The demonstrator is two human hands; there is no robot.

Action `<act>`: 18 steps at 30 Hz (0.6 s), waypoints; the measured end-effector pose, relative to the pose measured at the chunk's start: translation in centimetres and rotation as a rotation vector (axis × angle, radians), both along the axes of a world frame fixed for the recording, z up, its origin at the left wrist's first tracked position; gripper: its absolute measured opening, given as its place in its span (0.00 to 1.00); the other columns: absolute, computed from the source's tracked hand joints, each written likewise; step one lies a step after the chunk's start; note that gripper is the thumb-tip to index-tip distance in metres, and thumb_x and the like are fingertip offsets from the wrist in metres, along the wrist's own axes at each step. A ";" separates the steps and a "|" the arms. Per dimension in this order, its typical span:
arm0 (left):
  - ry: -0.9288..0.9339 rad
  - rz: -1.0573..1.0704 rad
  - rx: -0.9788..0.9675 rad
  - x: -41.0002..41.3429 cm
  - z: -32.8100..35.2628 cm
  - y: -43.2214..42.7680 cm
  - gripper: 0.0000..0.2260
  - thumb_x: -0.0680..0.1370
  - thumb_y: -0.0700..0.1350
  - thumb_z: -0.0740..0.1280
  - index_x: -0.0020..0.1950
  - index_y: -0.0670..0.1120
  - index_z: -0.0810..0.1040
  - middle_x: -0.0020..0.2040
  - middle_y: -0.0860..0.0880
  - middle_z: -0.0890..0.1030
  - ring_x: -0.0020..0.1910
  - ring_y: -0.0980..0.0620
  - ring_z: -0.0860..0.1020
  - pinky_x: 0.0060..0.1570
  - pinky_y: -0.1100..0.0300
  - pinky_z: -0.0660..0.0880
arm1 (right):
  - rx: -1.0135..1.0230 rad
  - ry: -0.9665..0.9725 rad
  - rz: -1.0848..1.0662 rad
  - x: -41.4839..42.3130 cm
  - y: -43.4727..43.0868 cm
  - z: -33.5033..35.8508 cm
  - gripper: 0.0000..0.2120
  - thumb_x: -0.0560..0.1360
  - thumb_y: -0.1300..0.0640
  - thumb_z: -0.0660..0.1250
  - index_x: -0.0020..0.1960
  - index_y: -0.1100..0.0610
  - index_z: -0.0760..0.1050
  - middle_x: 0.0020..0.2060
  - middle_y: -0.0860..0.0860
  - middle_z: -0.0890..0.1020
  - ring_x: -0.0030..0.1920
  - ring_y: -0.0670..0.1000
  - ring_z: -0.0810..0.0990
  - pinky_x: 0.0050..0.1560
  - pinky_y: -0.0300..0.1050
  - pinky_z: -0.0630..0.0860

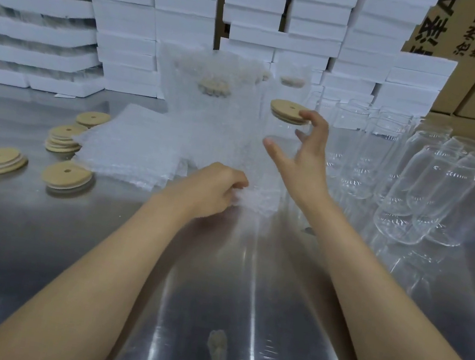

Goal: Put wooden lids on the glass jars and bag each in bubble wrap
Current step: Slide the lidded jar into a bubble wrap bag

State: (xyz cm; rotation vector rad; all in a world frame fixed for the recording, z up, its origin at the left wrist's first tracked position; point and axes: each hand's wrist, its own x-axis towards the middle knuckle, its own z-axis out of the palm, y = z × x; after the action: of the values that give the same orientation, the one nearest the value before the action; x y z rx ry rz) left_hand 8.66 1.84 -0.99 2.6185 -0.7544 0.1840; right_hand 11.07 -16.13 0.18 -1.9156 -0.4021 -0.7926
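A clear glass jar (pixel 277 167) with a wooden lid (pixel 288 111) stands upright on the steel table (pixel 214 297). My right hand (pixel 302 158) is spread beside it, one fingertip touching the lid's rim and the thumb near the jar's side. My left hand (pixel 214 187) pinches the edge of a bubble wrap bag (pixel 253 197) at the jar's base; whether the jar stands inside the bag I cannot tell. Two wrapped, lidded jars (pixel 211 94) stand behind. Loose wooden lids (pixel 66 174) lie at the left.
A pile of flat bubble wrap bags (pixel 131 147) lies left of centre. Several empty glass jars (pixel 440 188) crowd the right side of the table. White foam boxes (pixel 124 20) are stacked along the back, with cardboard cartons (pixel 474 45) at the far right.
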 end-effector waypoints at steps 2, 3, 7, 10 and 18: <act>-0.025 0.037 0.013 -0.1 0.2 0.0 0.10 0.78 0.37 0.62 0.57 0.44 0.78 0.53 0.43 0.81 0.52 0.43 0.79 0.53 0.51 0.75 | 0.116 0.034 -0.033 0.0 -0.1 0.1 0.32 0.72 0.54 0.75 0.65 0.51 0.57 0.66 0.50 0.65 0.66 0.53 0.71 0.66 0.51 0.72; -0.036 0.060 0.016 -0.2 0.2 0.0 0.09 0.78 0.37 0.61 0.55 0.44 0.78 0.50 0.43 0.81 0.49 0.43 0.80 0.50 0.52 0.76 | 0.165 0.049 -0.067 0.0 -0.4 0.1 0.32 0.71 0.52 0.76 0.63 0.49 0.56 0.65 0.51 0.66 0.63 0.53 0.74 0.63 0.52 0.74; -0.087 0.216 0.085 -0.4 0.3 -0.7 0.11 0.77 0.34 0.61 0.55 0.42 0.79 0.49 0.41 0.81 0.46 0.42 0.81 0.48 0.51 0.78 | 0.482 0.101 -0.166 -0.4 -1.8 -0.2 0.29 0.72 0.49 0.75 0.61 0.48 0.57 0.60 0.55 0.72 0.52 0.49 0.79 0.57 0.54 0.79; -0.091 0.336 0.041 -1.0 0.3 -1.7 0.10 0.77 0.34 0.61 0.56 0.40 0.78 0.49 0.40 0.80 0.45 0.41 0.81 0.44 0.51 0.79 | 0.754 0.116 -0.168 -0.5 -2.5 0.2 0.26 0.75 0.47 0.71 0.61 0.48 0.56 0.57 0.53 0.75 0.47 0.48 0.79 0.49 0.50 0.82; -0.041 0.295 -0.157 -1.3 -0.4 -2.6 0.09 0.77 0.47 0.67 0.41 0.44 0.81 0.41 0.47 0.80 0.44 0.47 0.78 0.40 0.59 0.70 | 1.023 0.167 0.100 -0.9 -1.5 1.7 0.31 0.69 0.39 0.64 0.64 0.53 0.58 0.48 0.54 0.74 0.40 0.55 0.81 0.30 0.44 0.77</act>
State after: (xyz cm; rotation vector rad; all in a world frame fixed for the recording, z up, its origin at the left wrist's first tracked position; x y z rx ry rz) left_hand 7.39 -0.71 -1.34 2.5681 -0.3469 0.3665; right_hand 10.20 -17.65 1.85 -0.9764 0.0371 -0.5869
